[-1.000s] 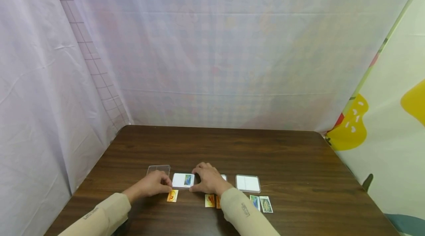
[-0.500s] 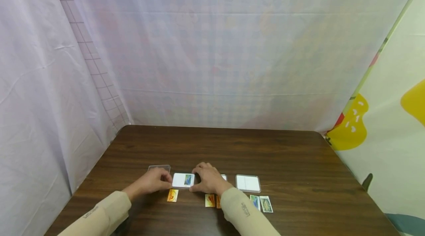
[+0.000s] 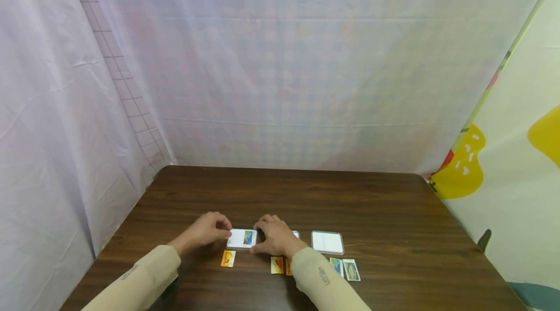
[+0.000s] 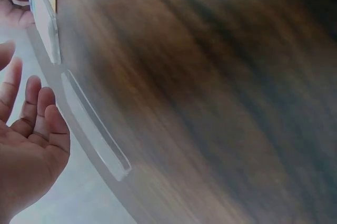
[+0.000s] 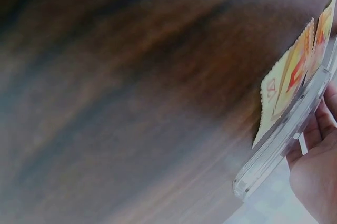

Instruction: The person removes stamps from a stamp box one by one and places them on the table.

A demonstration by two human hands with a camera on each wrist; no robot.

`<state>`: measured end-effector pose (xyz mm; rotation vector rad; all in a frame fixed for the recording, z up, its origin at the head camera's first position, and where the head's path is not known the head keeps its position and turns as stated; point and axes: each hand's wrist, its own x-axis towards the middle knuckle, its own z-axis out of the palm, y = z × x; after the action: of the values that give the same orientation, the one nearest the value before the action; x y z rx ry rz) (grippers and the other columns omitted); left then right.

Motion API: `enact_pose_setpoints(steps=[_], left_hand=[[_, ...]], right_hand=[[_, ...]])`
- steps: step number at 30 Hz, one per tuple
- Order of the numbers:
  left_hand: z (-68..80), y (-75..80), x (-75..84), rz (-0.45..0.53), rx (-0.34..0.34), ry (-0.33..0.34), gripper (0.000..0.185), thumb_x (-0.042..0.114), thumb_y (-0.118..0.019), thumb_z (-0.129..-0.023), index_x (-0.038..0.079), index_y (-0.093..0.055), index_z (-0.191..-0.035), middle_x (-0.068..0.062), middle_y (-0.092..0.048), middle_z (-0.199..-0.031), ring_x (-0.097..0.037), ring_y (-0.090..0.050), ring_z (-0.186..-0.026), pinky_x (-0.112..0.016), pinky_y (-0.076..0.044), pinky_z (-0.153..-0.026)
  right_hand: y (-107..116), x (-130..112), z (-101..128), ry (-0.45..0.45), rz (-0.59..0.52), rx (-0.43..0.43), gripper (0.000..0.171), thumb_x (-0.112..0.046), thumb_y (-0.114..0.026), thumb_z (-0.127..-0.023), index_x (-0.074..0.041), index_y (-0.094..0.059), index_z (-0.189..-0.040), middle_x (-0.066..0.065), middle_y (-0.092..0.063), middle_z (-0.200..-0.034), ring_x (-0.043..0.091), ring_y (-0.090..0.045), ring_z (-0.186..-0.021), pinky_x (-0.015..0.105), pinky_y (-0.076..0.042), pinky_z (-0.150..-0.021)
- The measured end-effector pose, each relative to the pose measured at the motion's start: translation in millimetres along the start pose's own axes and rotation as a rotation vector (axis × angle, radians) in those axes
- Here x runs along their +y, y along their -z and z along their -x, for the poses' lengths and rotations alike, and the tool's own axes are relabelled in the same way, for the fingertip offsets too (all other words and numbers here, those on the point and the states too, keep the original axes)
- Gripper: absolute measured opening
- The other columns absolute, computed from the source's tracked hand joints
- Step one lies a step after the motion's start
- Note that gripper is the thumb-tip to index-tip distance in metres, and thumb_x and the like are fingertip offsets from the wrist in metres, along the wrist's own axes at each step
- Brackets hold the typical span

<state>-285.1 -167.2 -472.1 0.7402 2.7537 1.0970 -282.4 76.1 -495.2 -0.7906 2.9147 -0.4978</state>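
In the head view a small white card in a clear case (image 3: 237,236) lies on the table, a blue-green stamp (image 3: 249,238) on its right half. My right hand (image 3: 273,234) grips that case, thumb and forefinger at its right corners. My left hand (image 3: 207,228) is at its left edge, thumb and forefinger close together, fingertips over the border. Its other fingers (image 4: 46,110) are loosely bent in the left wrist view, where nothing shows between the fingertips. Beside that hand lies a clear plastic case piece (image 4: 95,124). An orange stamp (image 3: 228,258) lies just below the white card.
Another white card in a clear case (image 3: 327,242) lies to the right, two greenish stamps (image 3: 351,269) below it. A further case (image 5: 284,145) sits under my right forearm, partly hidden, with orange stamps (image 5: 289,79) beside it. A curtain (image 3: 284,82) hangs behind the table.
My left hand has moved up and right from beside the orange stamp to the white card's left edge, covering the clear piece in the head view. My right hand has stayed.
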Motion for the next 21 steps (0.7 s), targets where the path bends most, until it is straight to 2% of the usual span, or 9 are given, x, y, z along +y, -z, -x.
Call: enact_pose_setpoints(steps=[8,19,21], left_hand=[[-10.1,-2.5,3.7,0.012,0.021,0.059,0.01,0.012,-0.076,-0.084,0.007,-0.07,-0.089,0.001,-0.06,-0.083,-0.015,-0.053,-0.075,-0.034,-0.046,-0.067],[-21.4,-8.9,1.4,-0.019,0.06,0.085,0.012,0.017,-0.077,-0.084,0.01,-0.071,-0.091,0.001,-0.062,-0.087,-0.013,-0.056,-0.079,-0.034,-0.047,-0.07],[-22.6,-10.3,2.2,-0.026,0.059,0.073,0.014,0.017,-0.078,-0.083,0.01,-0.071,-0.092,0.001,-0.063,-0.089,-0.013,-0.056,-0.079,-0.035,-0.048,-0.071]], right_hand=[[-0.3,1.0,-1.4,0.006,0.004,0.0,0.06,-0.053,-0.078,-0.079,-0.016,-0.064,-0.124,0.006,-0.054,-0.132,0.026,-0.048,-0.123,0.044,-0.038,-0.105],[0.3,1.4,-0.8,0.013,-0.003,0.001,0.06,-0.052,-0.077,-0.08,-0.014,-0.064,-0.125,0.007,-0.055,-0.13,0.025,-0.049,-0.12,0.044,-0.038,-0.104],[0.5,1.0,-0.4,0.016,-0.004,0.001,0.06,-0.052,-0.078,-0.08,-0.014,-0.064,-0.125,0.007,-0.055,-0.13,0.025,-0.049,-0.12,0.044,-0.039,-0.104]])
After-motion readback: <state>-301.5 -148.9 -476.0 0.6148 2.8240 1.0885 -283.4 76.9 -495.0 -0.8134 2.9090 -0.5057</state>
